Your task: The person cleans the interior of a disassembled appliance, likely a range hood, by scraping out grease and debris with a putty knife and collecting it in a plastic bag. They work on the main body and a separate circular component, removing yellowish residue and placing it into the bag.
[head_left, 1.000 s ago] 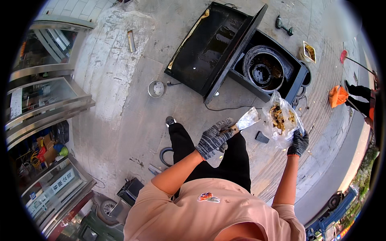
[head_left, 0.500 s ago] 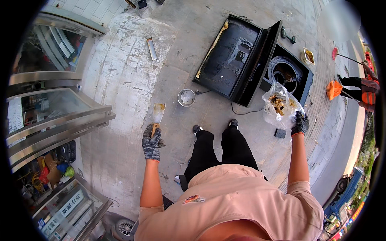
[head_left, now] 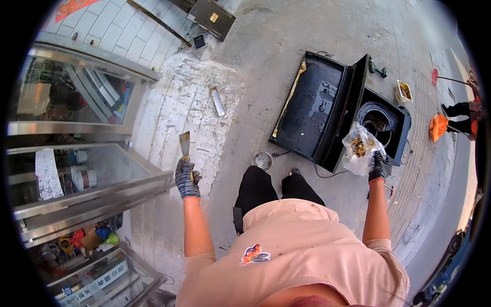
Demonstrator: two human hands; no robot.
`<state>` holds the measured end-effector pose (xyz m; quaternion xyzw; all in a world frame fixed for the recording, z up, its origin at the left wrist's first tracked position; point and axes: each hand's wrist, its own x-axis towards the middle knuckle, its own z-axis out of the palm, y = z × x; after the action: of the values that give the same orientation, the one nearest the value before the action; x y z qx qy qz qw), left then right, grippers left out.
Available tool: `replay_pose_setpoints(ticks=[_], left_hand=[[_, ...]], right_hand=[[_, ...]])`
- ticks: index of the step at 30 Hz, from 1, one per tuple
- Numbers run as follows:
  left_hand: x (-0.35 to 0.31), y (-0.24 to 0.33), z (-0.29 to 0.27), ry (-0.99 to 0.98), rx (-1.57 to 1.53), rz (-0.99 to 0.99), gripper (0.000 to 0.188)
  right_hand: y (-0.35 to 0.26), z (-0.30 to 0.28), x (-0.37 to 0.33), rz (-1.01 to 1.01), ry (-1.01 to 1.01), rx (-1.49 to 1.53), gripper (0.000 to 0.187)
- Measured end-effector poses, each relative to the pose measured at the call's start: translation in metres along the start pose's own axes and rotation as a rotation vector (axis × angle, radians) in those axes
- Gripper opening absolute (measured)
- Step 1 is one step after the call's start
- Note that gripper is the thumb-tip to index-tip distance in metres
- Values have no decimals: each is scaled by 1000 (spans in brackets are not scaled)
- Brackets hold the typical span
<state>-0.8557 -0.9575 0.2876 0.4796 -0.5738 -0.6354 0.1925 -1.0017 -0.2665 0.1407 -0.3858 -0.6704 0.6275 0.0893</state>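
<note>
A scraper (head_left: 185, 144) with a wide, stained metal blade points away from me, its handle inside my closed left hand (head_left: 187, 179). My right hand (head_left: 380, 168) grips the edge of a clear plastic bag (head_left: 358, 162), which holds crumpled yellow-brown matter. Both hands wear grey knitted gloves with orange cuffs. Just beyond the bag, a black boxy appliance like a range hood (head_left: 312, 105) lies on the ground, greasy inside. Its other section shows a round opening (head_left: 377, 123). A round metal bowl (head_left: 262, 160) sits near my feet.
Metal-framed glass doors (head_left: 92, 197) stand at my left. A metal strip (head_left: 217, 102) lies on the pale concrete. Past the hood are a green power drill (head_left: 377, 68) and a tub of brown matter (head_left: 403, 91). At far right, a person holds an orange dustpan (head_left: 438, 128). A cord trails from the hood.
My view has shifted toward the doors, and my left leg has come forward. The scraper has turned and now tilts leftward. Each hand keeps its hold.
</note>
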Motion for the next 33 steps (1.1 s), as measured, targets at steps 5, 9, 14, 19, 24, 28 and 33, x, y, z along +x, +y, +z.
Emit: replay_pose_setpoints(ticks=[5,9,14,19,24,28,33], left_hand=[[77,5,24,17,-13,-69,32],[205,46,101,-278,-371,-74,43],[375,106,219,-468,-135,-48,43],[509,166,310,-706,-220,-390,35],[571,233,417,-899,42,-454,48],[562,262,547,-1147,301,-437,47],[533,268,711,-1292,528,-373,41]], right_hand=[[-42,73,10,-81,86,-174,37],[-79,148,12,-49,250,61,39],[-100,250,10,-42,479,27,42],[-119,293,-1,-4,768,37,42],[-130,337,-14,64,876,11,41],[-118,366,-24,197,968,-185,43],[-110,408,-20,252,1034,35,42]])
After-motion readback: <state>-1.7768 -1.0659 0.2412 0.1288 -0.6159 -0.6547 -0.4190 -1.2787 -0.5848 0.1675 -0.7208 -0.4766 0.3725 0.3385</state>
